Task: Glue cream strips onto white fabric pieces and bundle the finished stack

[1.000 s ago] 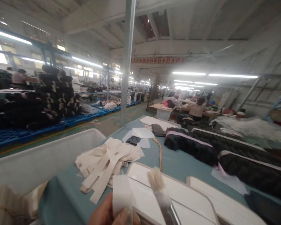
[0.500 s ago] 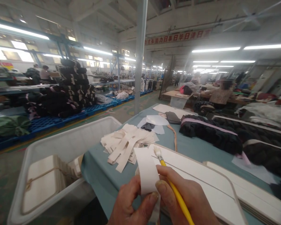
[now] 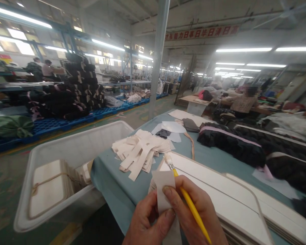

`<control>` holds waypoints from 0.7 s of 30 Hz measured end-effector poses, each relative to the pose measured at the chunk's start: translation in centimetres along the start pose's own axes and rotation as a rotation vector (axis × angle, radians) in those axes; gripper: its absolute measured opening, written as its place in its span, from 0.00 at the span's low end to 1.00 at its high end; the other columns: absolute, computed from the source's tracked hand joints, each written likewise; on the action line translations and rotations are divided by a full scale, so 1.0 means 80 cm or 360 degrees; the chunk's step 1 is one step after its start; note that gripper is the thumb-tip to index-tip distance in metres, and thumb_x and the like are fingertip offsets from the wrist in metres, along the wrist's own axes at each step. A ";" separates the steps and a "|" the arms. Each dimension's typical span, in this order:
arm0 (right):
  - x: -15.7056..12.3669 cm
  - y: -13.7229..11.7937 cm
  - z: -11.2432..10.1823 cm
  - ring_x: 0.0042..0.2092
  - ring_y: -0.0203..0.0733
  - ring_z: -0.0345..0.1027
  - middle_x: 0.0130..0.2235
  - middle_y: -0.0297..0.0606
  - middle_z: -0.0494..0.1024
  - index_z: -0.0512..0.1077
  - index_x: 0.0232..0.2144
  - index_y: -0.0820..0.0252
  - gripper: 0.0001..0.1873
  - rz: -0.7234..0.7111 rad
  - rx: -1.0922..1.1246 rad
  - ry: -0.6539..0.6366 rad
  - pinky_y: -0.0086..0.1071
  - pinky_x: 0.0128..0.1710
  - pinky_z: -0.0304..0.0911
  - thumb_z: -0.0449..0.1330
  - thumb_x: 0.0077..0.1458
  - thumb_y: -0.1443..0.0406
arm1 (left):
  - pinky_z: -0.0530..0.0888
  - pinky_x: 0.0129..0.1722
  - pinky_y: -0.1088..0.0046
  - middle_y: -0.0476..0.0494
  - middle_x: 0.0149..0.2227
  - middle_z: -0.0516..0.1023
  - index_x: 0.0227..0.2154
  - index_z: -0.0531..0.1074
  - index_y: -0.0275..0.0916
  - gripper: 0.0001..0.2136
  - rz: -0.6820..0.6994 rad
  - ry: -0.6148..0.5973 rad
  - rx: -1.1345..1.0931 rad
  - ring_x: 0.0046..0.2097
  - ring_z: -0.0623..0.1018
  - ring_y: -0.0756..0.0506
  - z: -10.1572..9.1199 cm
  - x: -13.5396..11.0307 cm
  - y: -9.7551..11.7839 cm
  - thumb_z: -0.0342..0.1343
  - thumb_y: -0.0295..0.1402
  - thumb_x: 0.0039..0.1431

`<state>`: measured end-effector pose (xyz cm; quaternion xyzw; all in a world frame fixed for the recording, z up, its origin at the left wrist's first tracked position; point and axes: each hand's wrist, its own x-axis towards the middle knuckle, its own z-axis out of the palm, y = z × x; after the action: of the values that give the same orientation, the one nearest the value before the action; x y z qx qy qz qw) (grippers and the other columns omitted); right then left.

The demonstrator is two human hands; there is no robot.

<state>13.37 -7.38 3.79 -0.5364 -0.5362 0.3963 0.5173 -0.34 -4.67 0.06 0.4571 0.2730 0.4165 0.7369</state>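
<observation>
My left hand point(image 3: 148, 223) pinches a white paper strip point(image 3: 164, 190) between thumb and fingers at the bottom of the view. My right hand point(image 3: 196, 212) touches the same strip with its thumb and grips a yellow-handled brush point(image 3: 187, 200), whose pale bristles point up and away over the table. Both hands hover above the near edge of a table with a teal cover point(image 3: 112, 177). A loose pile of cream strips point(image 3: 140, 151) lies just beyond them on that cover.
White flat boards point(image 3: 219, 190) lie to the right of my hands. A white plastic bin point(image 3: 66, 160) with tied bundles stands left of the table. Dark garments point(image 3: 229, 143) stretch along the right. A steel pillar point(image 3: 158, 58) rises behind. People work in the distance.
The view has dropped and shifted, bringing both hands into sight. The strip has slid lower between my fingers, so less of it sticks up.
</observation>
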 end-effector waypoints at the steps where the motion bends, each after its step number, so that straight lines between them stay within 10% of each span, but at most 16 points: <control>1: 0.000 -0.001 0.003 0.31 0.37 0.65 0.30 0.33 0.74 0.73 0.34 0.58 0.21 0.0018 -0.0002 0.0049 0.28 0.32 0.63 0.63 0.66 0.46 | 0.78 0.46 0.70 0.40 0.40 0.83 0.49 0.82 0.37 0.25 -0.0016 0.0009 -0.0034 0.47 0.82 0.39 0.000 0.000 0.000 0.71 0.51 0.55; 12: 0.001 -0.011 0.012 0.26 0.34 0.60 0.23 0.28 0.69 0.67 0.25 0.57 0.25 0.0066 -0.0149 0.0398 0.27 0.25 0.57 0.70 0.56 0.47 | 0.67 0.31 0.78 0.48 0.27 0.74 0.31 0.77 0.36 0.25 -0.0014 0.0229 -0.0181 0.29 0.69 0.52 0.014 0.006 -0.015 0.75 0.55 0.47; 21: -0.003 -0.001 0.017 0.26 0.38 0.66 0.26 0.35 0.76 0.74 0.28 0.57 0.24 -0.0176 -0.0374 0.0504 0.28 0.25 0.64 0.59 0.68 0.46 | 0.69 0.31 0.77 0.46 0.28 0.77 0.34 0.80 0.37 0.24 0.0026 0.0345 -0.0151 0.31 0.72 0.49 0.028 -0.001 -0.015 0.72 0.56 0.51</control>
<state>11.98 -7.43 3.61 -0.6184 -0.5195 0.2127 0.5499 1.81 -5.99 -0.09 0.3763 0.3273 0.4819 0.7204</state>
